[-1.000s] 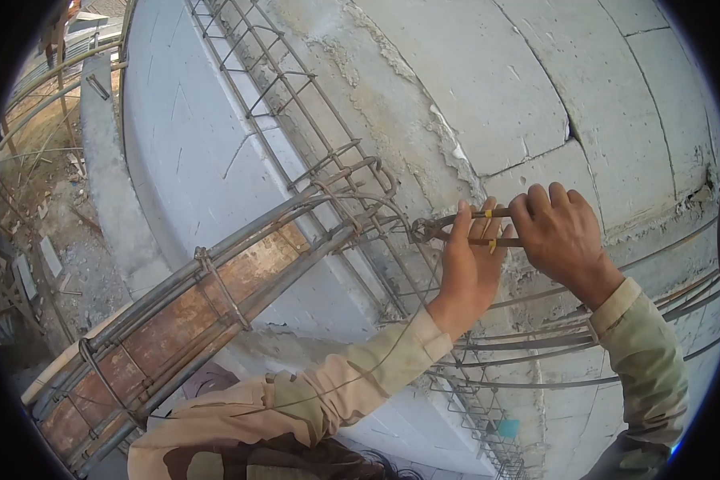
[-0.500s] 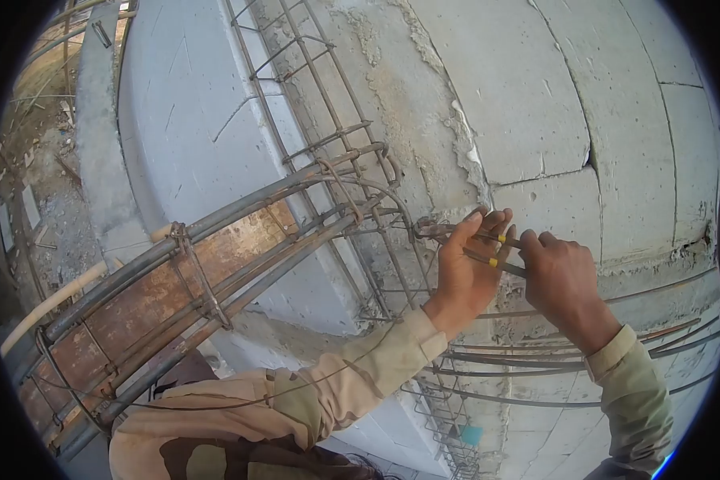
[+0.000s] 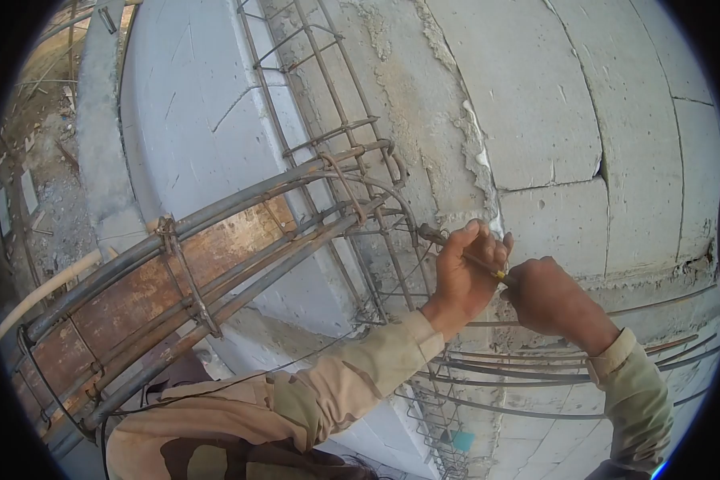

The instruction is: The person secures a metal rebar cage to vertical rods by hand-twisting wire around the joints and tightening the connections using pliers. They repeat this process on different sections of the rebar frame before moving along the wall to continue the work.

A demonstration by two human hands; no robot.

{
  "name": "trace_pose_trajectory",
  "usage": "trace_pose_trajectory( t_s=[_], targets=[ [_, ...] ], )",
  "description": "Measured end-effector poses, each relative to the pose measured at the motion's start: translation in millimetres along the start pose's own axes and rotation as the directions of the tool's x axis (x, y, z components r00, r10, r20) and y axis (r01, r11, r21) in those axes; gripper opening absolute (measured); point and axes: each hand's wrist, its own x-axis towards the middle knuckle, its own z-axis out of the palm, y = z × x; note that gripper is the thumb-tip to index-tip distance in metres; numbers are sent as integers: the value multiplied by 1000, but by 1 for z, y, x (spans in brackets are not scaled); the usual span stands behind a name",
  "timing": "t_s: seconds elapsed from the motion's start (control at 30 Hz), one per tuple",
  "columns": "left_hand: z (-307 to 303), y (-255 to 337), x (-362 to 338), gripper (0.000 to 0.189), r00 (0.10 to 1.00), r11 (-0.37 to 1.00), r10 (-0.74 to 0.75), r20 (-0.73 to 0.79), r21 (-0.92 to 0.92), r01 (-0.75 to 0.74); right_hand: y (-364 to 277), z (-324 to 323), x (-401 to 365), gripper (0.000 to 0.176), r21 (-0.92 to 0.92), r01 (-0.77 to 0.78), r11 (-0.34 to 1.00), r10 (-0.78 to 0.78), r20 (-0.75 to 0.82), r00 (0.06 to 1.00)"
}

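Note:
My right hand is closed round the handles of the pincers, whose dark handles carry yellow bands. The handles now look pressed together. My left hand has its fingers curled round the tool nearer its head; its palm hides part of it. The pincers' jaws meet the bent end of a rebar at the corner of the reinforcement cage. What the jaws grip is too small to make out. A thin wire runs along my left sleeve.
A horizontal rebar cage over a rusty board extends left. An upright cage stands against the block wall. Several loose bars curve below my hands. The ground lies far below at left.
The pincers have turned and their handles have closed together. My right hand has rotated and moved slightly down and left. My left hand's fingers have curled in more.

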Motion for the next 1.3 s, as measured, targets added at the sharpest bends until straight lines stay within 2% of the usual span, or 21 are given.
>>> trace_pose_trajectory(
  t_s=[0.03,0.07,0.23,0.3,0.33,0.37,0.4,0.43,0.47,0.5,0.6,0.67,0.7,0.87,0.9,0.97,1.03,1.07,1.13,1.2,1.3],
  targets=[
    [9,-3,-3,22,988,997,67,-141,51,-60,3,11,2,10,-304,-9,953,-71,-250,966],
    [15,-2,-8,35,961,995,80,-264,82,-61,12,20,8,9,-394,24,919,-233,-493,838],
    [24,5,-3,40,885,996,42,-464,88,-1,2,17,3,14,-458,-15,889,-256,-524,812],
    [10,7,-3,42,986,994,61,-154,101,-46,-14,-6,-11,21,-185,34,982,-70,-193,979],
    [16,6,-10,48,961,990,37,-274,140,2,-12,-16,-10,25,54,103,993,-103,14,995],
    [12,12,-10,48,961,991,35,-276,137,3,-8,-18,-4,25,53,100,994,-101,17,995],
    [4,18,-12,49,989,994,-31,-144,98,45,-3,-17,0,23,429,82,900,-179,189,965],
    [-1,21,-13,50,996,994,-90,-7,65,91,-1,-16,2,22,732,-20,681,-308,312,899],
    [2,22,-13,54,996,996,-93,11,17,93,-16,-23,-3,22,865,-273,421,-285,412,866],
    [-2,21,-12,54,995,995,-96,12,17,96,-15,-22,-1,22,866,-274,419,-283,411,867],
    [-6,15,-7,48,989,995,-97,113,38,93,-13,-28,4,34,655,-183,733,-109,380,919],
    [16,10,-5,37,963,995,25,-269,99,2,-4,-36,11,38,521,-94,849,-61,273,960],
    [16,12,-5,37,963,995,31,-267,97,-5,1,-36,15,40,451,2,893,-101,197,975],
    [19,23,-13,27,866,983,17,-500,167,77,-20,5,4,38,685,-248,685,25,318,948],
    [16,21,-19,26,821,967,42,-570,231,111,-25,28,-1,36,712,-207,671,4,276,961],
    [6,22,-35,22,845,954,74,-530,283,94,-37,60,-3,30,765,-185,617,60,189,980],
    [-8,20,-43,22,860,762,294,-418,645,53,-50,82,-4,20,709,-23,704,52,-18,999],
    [-7,22,-41,24,848,726,322,-421,684,65,-55,98,-2,20,710,-26,704,51,-13,999],
    [8,27,-37,25,827,731,298,-477,671,124,-62,125,3,11,670,190,718,67,-337,939],
    [5,29,-37,32,812,687,257,-523,690,227,-72,127,3,13,665,151,731,79,-303,950],
    [0,28,-39,39,830,745,224,-511,639,192,-65,136,8,30,618,158,770,41,-295,955]
  ],
)
